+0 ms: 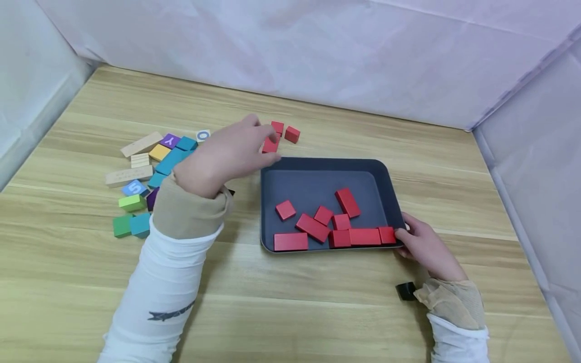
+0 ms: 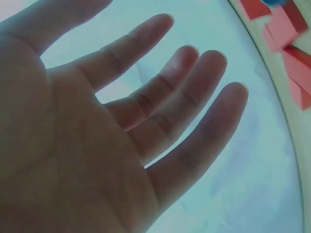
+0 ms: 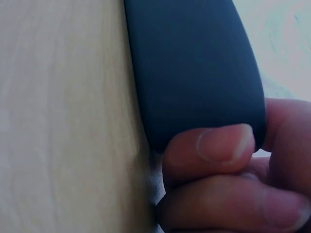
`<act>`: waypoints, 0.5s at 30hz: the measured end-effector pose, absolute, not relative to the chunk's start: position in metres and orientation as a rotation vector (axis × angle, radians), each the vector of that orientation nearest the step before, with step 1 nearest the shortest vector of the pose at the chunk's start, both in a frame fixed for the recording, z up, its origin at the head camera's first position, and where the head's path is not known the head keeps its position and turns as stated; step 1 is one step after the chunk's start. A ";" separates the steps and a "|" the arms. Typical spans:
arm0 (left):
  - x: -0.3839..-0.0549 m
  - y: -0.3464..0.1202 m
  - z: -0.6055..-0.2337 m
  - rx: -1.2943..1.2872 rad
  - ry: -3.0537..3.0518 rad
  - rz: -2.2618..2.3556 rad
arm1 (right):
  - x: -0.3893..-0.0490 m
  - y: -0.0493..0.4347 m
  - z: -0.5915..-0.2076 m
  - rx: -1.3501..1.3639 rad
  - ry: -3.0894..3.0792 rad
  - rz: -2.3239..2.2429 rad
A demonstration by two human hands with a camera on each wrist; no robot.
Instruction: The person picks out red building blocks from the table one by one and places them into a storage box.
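Observation:
My left hand (image 1: 229, 154) hovers beside the far left corner of a dark tray (image 1: 313, 184), near a few loose red blocks (image 1: 270, 145) behind it. In the left wrist view its fingers (image 2: 194, 136) are spread and fairly straight, with nothing held; red blocks (image 2: 296, 73) lie off at the upper right. The near right corner of the tray is pinched by my right hand (image 1: 428, 247), thumb over the rim. The right wrist view shows curled fingers (image 3: 209, 155) against the tray's outer wall (image 3: 194, 68). Several red blocks (image 1: 290, 242) lie in the tray, mostly along its near side.
A loose group of blue, green, purple, yellow and plain wooden blocks (image 1: 129, 176) lies on the table's left, partly hidden by my left arm. White sheeting (image 1: 317, 55) walls the table at the back and sides. A small black device (image 1: 406, 291) sits at my right wrist.

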State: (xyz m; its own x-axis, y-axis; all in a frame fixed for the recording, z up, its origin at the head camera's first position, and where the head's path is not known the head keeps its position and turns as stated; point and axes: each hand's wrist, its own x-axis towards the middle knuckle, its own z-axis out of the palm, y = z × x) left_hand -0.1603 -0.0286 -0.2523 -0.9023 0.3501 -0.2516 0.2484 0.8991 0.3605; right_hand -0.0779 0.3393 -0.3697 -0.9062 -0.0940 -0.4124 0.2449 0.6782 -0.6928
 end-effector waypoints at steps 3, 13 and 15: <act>-0.167 -0.037 -0.256 0.432 2.707 0.488 | -0.078 0.339 -0.370 0.113 2.474 -1.108; -0.183 -0.060 -0.275 0.272 2.661 0.425 | -0.078 0.339 -0.370 0.128 2.467 -1.118; -0.184 -0.065 -0.280 0.239 2.654 0.410 | -0.078 0.340 -0.370 0.132 2.460 -1.123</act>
